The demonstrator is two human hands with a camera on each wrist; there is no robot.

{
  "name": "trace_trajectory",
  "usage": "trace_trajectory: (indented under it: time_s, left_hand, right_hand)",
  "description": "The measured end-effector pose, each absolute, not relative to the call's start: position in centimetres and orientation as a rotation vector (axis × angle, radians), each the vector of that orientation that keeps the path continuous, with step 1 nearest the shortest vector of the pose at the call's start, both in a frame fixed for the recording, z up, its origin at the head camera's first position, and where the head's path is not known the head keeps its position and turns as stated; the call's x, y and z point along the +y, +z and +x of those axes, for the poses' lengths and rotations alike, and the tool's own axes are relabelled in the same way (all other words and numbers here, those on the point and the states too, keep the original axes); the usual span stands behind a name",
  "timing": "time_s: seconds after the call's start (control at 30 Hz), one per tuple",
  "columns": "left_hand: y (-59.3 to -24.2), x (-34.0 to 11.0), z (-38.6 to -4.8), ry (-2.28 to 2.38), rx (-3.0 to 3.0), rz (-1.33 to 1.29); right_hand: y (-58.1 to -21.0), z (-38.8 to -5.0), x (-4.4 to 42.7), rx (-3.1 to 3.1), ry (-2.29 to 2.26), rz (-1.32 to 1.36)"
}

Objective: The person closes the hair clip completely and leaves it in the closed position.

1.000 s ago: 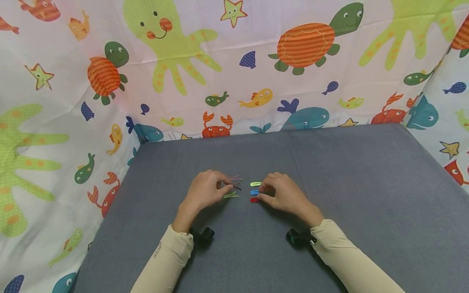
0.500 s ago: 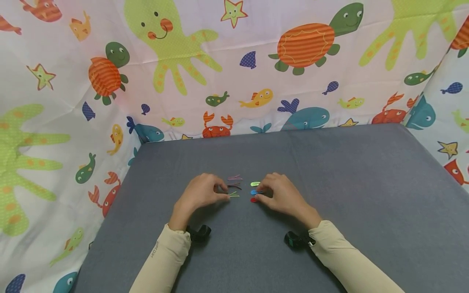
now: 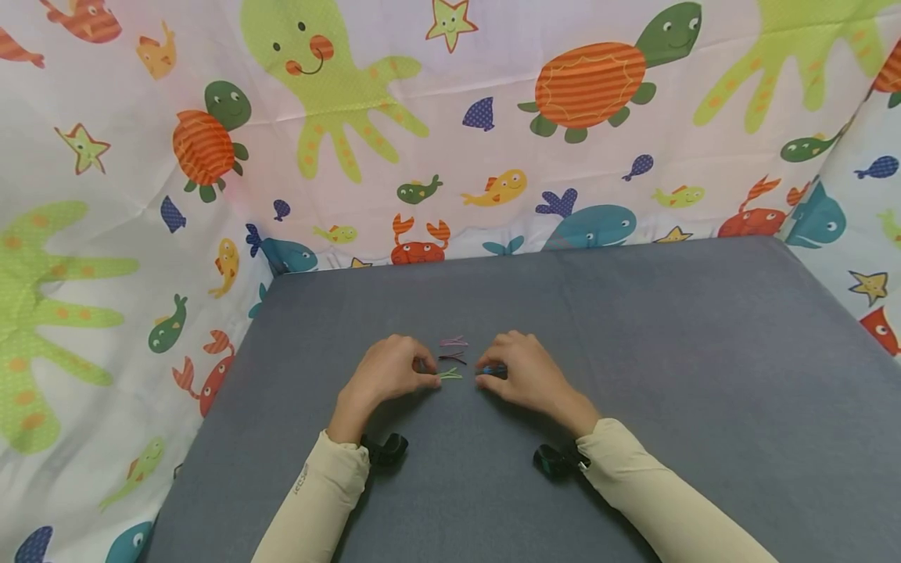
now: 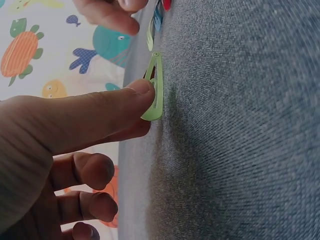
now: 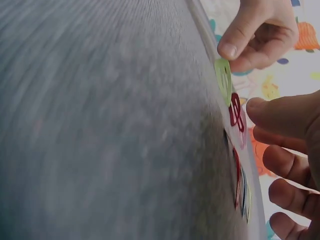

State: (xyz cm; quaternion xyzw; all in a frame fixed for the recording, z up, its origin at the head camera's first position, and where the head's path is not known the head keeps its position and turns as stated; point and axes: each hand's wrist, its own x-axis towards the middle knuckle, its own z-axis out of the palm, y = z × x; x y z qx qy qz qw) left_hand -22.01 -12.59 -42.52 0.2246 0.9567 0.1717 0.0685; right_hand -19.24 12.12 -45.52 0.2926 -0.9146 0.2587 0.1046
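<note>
My left hand pinches the lower end of a light green snap hair clip between thumb and index finger, close to the cloth. Beyond it lie a dark red hair clip and a pink hair clip, forming a column. My right hand hovers over a second column, with thumb and fingers apart and nothing held. Under it a blue hair clip shows in part. The right wrist view shows this column's red clip and yellow-green clip, which the hand hides in the head view.
Grey cloth covers the table. A white curtain printed with sea animals stands along the back and both sides. Black wrist cameras hang under both wrists near the cloth.
My left hand shifted from beside the dark red clip to the green clip and pinched its end. My right hand moved left, covering most of the right column of clips.
</note>
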Motion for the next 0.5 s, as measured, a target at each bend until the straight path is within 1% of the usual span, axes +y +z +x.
trace_trajectory:
  time_s: [0.3, 0.5]
  left_hand:
    - [-42.5, -12.5, -21.9, 0.508, 2.889, 0.671]
    - [-42.6, -12.5, -21.9, 0.483, 2.895, 0.679]
  right_hand:
    - [-45.6, -19.7, 9.9, -2.708, 0.694, 0.891]
    - [-46.0, -19.8, 9.0, -2.744, 0.654, 0.849]
